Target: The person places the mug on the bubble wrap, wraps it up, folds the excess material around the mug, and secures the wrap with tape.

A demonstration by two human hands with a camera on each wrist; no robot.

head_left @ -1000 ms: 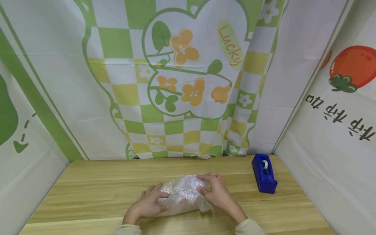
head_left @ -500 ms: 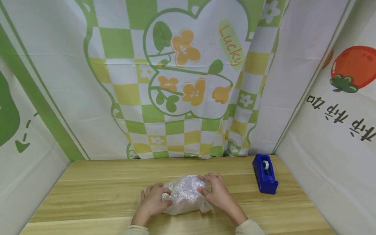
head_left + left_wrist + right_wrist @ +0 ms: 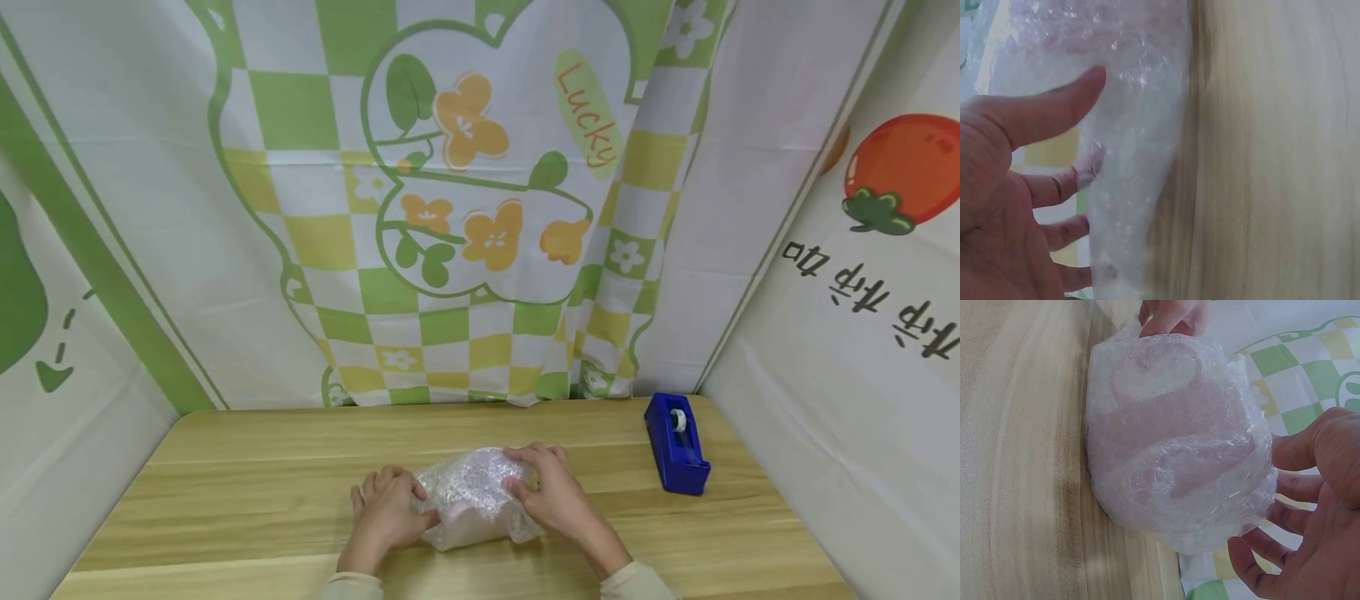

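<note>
A bundle of clear bubble wrap lies on the wooden table between both hands. Through the plastic in the right wrist view, a pale pink object shows, with a rounded loop shape at one end; its kind is unclear. My left hand grips the bundle's left end, where the wrap is looser, with the thumb on the near face and the other fingers partly behind the plastic. At the opposite end my right hand holds the bundle between thumb and fingers.
Toward the table's back right corner stands a blue tape dispenser with a small roll in it. Behind the table hangs a green and yellow checked cloth. White printed cloth encloses the right side, and another the left.
My left hand has shifted right and closed in on the bundle's left end, its thumb and fingers more curled. The right hand and the tape dispenser stay in place.
</note>
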